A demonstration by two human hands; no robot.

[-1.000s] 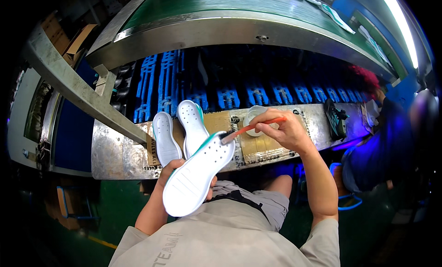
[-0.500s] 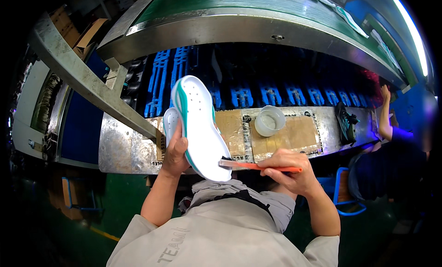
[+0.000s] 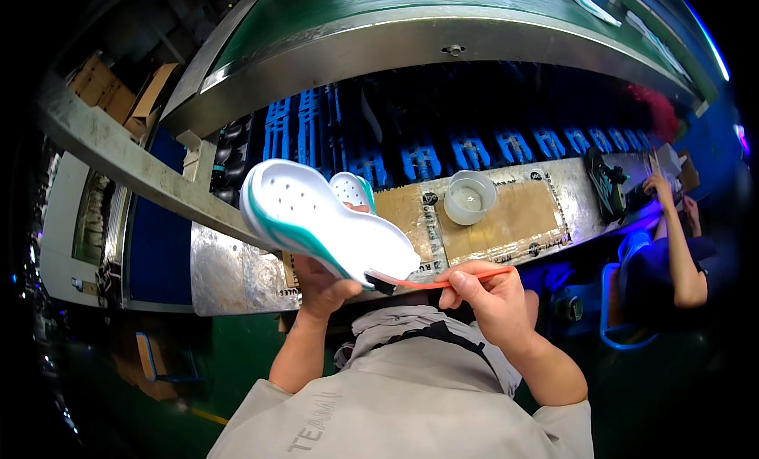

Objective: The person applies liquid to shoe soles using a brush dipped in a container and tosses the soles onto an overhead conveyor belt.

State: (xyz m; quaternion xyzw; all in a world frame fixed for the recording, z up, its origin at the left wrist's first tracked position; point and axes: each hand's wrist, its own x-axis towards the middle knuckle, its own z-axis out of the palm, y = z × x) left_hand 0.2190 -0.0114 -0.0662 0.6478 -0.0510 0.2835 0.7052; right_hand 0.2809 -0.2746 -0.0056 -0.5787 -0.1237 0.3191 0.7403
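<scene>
My left hand (image 3: 322,291) is closed around a white shoe sole (image 3: 360,239) with a teal side edge and small holes at its wide end. A second white-and-teal sole (image 3: 346,187) shows behind it, and fingers of that hand show between the two. The front sole tilts, its narrower end toward my right. Pinched in my right hand (image 3: 492,302) is a brush (image 3: 419,284) with a slim orange handle. Its dark bristles meet the near side edge of the front sole, close to the narrower end.
A translucent cup (image 3: 470,198) stands on taped cardboard (image 3: 506,222) over the metal bench (image 3: 229,273). A dark shoe (image 3: 605,186) sits farther right, near a co-worker's arm (image 3: 672,238). A metal post (image 3: 150,170) slants at left. Beyond is a green conveyor (image 3: 356,4).
The front sole has turned, its wide end swinging left and down. The brush has moved from the sole's inner face to its near side edge. The co-worker's arm has lowered.
</scene>
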